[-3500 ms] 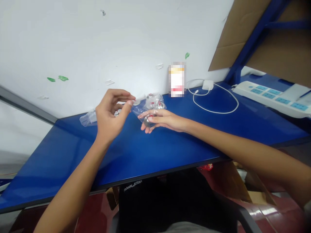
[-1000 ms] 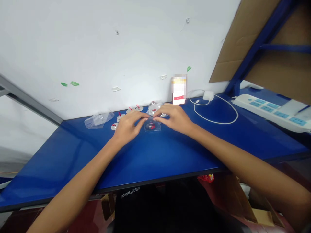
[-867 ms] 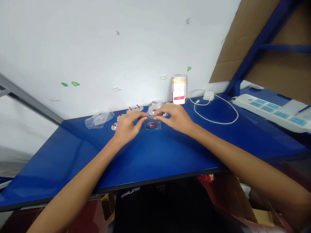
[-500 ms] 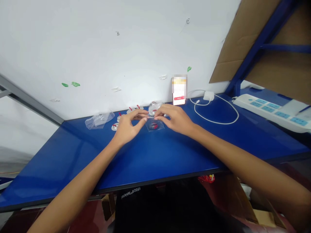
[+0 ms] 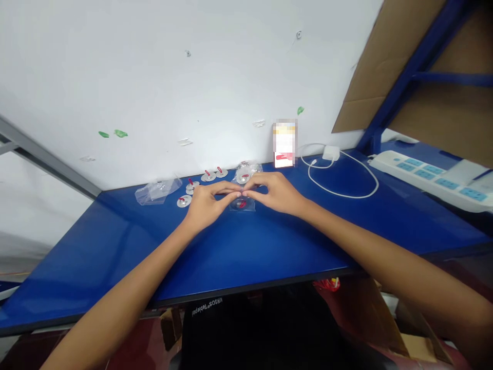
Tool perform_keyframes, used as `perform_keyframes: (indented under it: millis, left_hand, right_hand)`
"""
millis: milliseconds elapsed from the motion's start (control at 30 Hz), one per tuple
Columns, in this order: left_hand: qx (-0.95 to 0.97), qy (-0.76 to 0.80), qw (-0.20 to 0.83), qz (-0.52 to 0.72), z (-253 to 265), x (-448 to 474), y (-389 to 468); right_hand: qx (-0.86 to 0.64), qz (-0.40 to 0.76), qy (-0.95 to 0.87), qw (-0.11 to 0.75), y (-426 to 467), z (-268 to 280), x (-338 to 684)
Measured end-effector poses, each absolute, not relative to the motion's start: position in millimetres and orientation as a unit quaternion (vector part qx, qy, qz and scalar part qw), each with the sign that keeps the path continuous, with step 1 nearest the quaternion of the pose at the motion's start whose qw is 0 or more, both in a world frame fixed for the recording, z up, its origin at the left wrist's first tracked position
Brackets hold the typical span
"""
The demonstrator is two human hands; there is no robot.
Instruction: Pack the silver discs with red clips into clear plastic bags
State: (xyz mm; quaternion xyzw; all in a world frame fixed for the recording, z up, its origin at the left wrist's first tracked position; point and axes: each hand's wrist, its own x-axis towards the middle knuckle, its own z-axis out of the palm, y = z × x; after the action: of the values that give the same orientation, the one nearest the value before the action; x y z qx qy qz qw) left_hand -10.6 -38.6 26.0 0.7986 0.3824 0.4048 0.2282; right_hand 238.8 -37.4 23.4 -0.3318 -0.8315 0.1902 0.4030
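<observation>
A small clear plastic bag (image 5: 248,206) hangs just above the blue table, with a round disc with a red hook (image 5: 241,203) inside it. My left hand (image 5: 211,202) pinches the bag's top edge between thumb and fingers. Close against it, my right hand (image 5: 271,191) pinches the same edge, the fingertips of both hands nearly meeting. Behind the hands lies another disc with a red part (image 5: 243,176), among clear plastic. Left of them rest several loose pale discs with red hooks, one of them a near disc (image 5: 184,201).
Clear plastic bags (image 5: 157,191) lie on the left of the blue table (image 5: 246,252). A lit phone (image 5: 284,146) leans on the white wall. Right of it are a white charger with cable (image 5: 330,152) and a power strip (image 5: 431,177).
Both hands' fingertips have come together along the bag's top edge; they were a little apart before. The bag has shifted slightly left and down.
</observation>
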Motion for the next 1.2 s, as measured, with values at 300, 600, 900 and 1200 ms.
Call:
perform_keyframes:
  millis: [300,600,900,1200]
  left_hand:
    - [0.789,0.394,0.231,0.41,33,-17,-32]
    - [0.787,0.41,0.207,0.412,33,-14,-31]
    - [0.79,0.414,0.175,0.417,34,-17,-27]
    - [0.769,0.406,0.28,0.407,20,-21,-20]
  right_hand:
    - [-0.37,0.165,-0.816,0.413,-30,24,242]
    - [-0.402,0.147,-0.806,0.41,-27,24,242]
    - [-0.438,0.119,-0.802,0.388,-29,31,242]
    - [-0.417,0.176,-0.8,0.394,-29,19,239]
